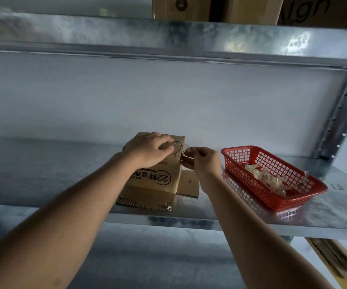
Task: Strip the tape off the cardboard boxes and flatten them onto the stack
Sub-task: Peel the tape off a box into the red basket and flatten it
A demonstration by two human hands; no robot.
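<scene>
While the left hand [149,149] presses flat on the cardboard box [158,174], the right hand [201,161] pinches tape [186,150] at its 3 o'clock edge; a hard tug could snap it.

Two bare forearms and hands, no sleeves in sight.

Left hand [149,150] and right hand [204,161] are both ungloved; no rings, watch, bracelet or strap shows on fingers or wrists. Forearms run bare from the lower edge of view up to the wrists, so whatever is worn above the elbow stays out of frame. Fingernails look short and plain, though the far fingertips are too small to read closely.
</scene>
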